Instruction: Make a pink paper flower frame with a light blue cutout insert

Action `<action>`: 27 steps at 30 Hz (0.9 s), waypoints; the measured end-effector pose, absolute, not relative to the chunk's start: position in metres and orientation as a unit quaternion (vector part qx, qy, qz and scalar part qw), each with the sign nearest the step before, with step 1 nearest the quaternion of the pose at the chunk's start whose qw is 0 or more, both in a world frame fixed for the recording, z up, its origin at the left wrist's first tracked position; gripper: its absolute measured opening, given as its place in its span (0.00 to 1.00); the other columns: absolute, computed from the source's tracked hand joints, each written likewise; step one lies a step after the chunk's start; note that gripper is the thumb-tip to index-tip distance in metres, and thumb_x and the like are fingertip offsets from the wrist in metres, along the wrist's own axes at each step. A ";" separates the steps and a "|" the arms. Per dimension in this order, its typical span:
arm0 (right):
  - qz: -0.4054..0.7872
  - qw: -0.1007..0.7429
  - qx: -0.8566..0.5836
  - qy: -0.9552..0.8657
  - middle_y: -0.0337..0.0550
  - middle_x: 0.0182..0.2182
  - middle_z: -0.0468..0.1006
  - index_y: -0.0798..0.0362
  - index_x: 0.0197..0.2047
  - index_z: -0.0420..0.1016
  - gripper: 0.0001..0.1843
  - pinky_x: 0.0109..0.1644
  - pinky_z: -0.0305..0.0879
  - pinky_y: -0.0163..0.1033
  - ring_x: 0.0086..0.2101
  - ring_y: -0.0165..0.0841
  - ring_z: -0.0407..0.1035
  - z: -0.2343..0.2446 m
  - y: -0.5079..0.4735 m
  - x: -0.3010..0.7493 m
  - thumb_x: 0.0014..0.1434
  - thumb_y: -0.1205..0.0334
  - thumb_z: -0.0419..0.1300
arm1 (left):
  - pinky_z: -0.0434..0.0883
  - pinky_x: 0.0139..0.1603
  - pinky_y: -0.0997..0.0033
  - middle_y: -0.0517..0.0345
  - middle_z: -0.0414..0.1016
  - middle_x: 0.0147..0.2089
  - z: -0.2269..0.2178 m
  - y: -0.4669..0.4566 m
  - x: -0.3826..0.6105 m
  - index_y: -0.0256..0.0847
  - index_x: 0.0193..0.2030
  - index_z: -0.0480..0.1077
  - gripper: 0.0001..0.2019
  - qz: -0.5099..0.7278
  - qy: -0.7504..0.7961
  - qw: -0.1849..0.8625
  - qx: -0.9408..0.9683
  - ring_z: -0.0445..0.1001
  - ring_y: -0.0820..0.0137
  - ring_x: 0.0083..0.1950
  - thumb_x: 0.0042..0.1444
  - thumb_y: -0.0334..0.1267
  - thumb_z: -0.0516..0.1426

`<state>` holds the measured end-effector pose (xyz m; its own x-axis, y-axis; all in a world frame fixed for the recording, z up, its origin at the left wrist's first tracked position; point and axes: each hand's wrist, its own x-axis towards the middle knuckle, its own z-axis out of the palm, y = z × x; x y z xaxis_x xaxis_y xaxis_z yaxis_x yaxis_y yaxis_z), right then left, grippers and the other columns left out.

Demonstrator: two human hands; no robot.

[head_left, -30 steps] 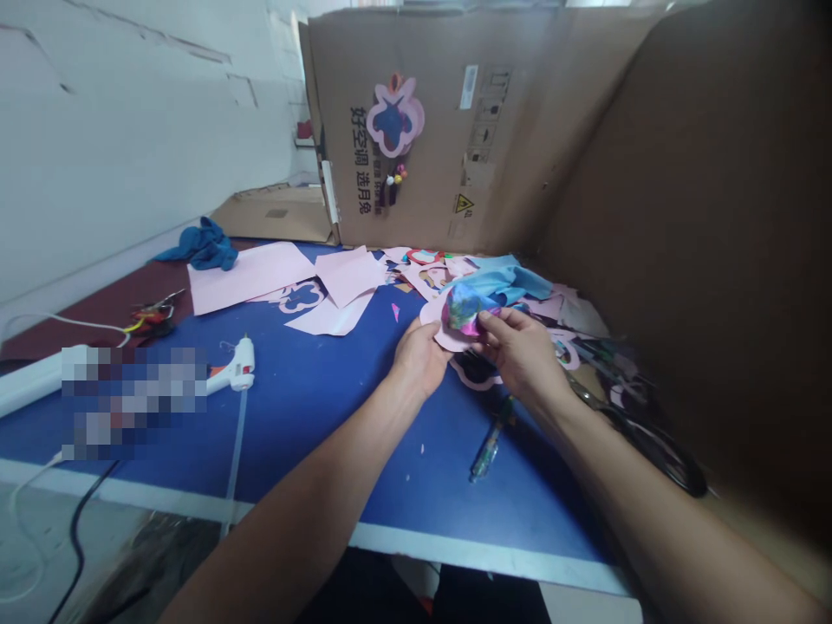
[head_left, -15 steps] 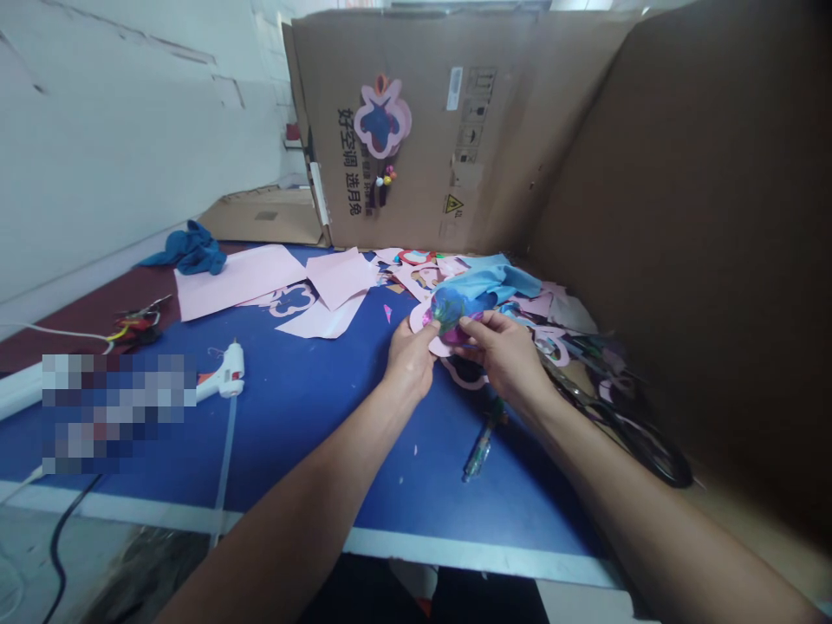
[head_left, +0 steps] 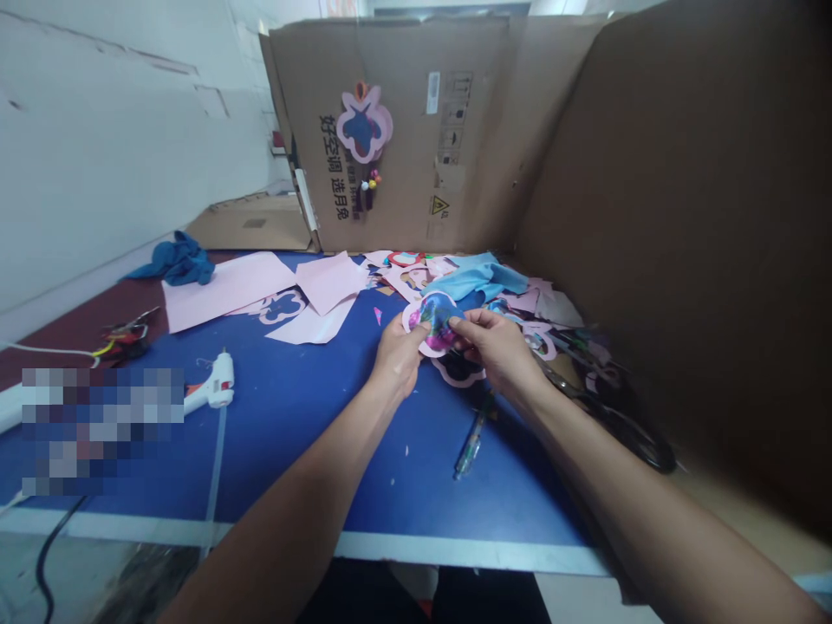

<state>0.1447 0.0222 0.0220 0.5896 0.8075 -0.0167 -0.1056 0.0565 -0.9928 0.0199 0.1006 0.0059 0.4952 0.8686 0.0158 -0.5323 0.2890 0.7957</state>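
Observation:
My left hand (head_left: 398, 357) and my right hand (head_left: 495, 347) hold one small pink paper cut-out with a shiny multicoloured patch (head_left: 434, 319) just above the blue table (head_left: 312, 433). Both hands pinch its edges with closed fingers. Under them lies a pink ring-shaped cut-out (head_left: 458, 373). Behind it sits a heap of pink paper scraps and light blue cloth (head_left: 484, 279).
A white glue gun (head_left: 211, 394) lies at the left, a pen (head_left: 471, 442) by my right wrist, black scissors (head_left: 624, 425) at the right. Pink sheets (head_left: 227, 286), a blue rag (head_left: 175, 263) and small pliers (head_left: 123, 334) lie farther left. Cardboard walls (head_left: 650, 217) stand behind and right.
My hands have lowered the cut-out slightly and turned it flatter; the view has shifted a little to the right.

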 end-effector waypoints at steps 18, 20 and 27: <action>0.218 0.670 -0.602 -0.376 0.38 0.33 0.82 0.49 0.42 0.81 0.21 0.35 0.69 0.36 0.31 0.32 0.73 0.029 0.021 0.157 0.50 0.50 0.79 | 0.75 0.59 0.60 0.52 0.86 0.45 0.010 0.109 0.015 0.37 0.50 0.79 0.17 0.470 0.210 0.747 0.422 0.83 0.61 0.49 0.52 0.31 0.69; 0.246 0.690 -0.569 -0.374 0.38 0.38 0.84 0.48 0.48 0.81 0.26 0.41 0.73 0.37 0.36 0.34 0.77 0.031 0.022 0.164 0.48 0.51 0.81 | 0.75 0.59 0.59 0.52 0.86 0.45 0.011 0.108 0.013 0.38 0.50 0.80 0.18 0.448 0.200 0.754 0.437 0.83 0.62 0.48 0.51 0.32 0.70; 0.320 0.704 -0.517 -0.368 0.36 0.34 0.85 0.49 0.50 0.81 0.31 0.41 0.77 0.40 0.33 0.35 0.79 0.030 0.021 0.163 0.44 0.54 0.83 | 0.75 0.57 0.61 0.52 0.86 0.43 0.009 0.103 0.011 0.37 0.49 0.83 0.17 0.383 0.174 0.765 0.489 0.83 0.64 0.44 0.51 0.33 0.71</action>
